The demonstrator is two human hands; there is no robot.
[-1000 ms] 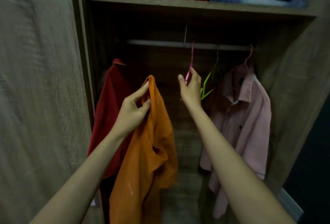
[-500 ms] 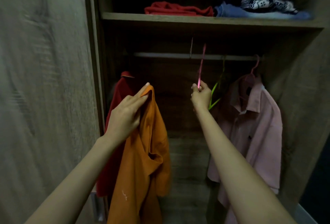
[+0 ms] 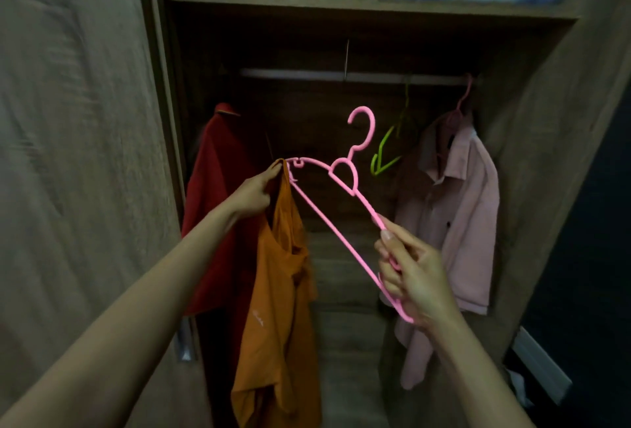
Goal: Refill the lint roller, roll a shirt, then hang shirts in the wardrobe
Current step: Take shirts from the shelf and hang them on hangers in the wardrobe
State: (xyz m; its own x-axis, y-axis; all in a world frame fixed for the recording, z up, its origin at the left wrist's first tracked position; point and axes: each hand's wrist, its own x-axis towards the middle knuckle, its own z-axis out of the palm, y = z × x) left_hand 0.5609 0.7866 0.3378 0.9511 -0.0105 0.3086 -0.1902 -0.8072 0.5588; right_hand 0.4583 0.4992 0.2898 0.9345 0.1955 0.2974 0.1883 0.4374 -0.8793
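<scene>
Three shirts at an open wooden wardrobe [image 3: 546, 120]: orange shirt [image 3: 278, 308] held up in front, red shirt [image 3: 218, 188] hanging at the left of the rail [image 3: 293, 74], pink shirt [image 3: 457, 209] hanging at the right. Three hangers: pink hanger [image 3: 355, 188] off the rail and tilted, hook uppermost; empty green hanger [image 3: 384, 158] and second pink hanger [image 3: 464, 96] under the pink shirt, both on the rail. Top shelf [image 3: 341, 2] holding three folded garments: red, blue, black-and-white patterned. Left hand [image 3: 254, 193] pinching the orange shirt's top edge, fingers curled, just beside the pink hanger's far tip. Right hand [image 3: 413, 274] with fingers curled round the pink hanger's near end, thumb straight along its arm. Orange shirt limp and creased, small pale mark low down
</scene>
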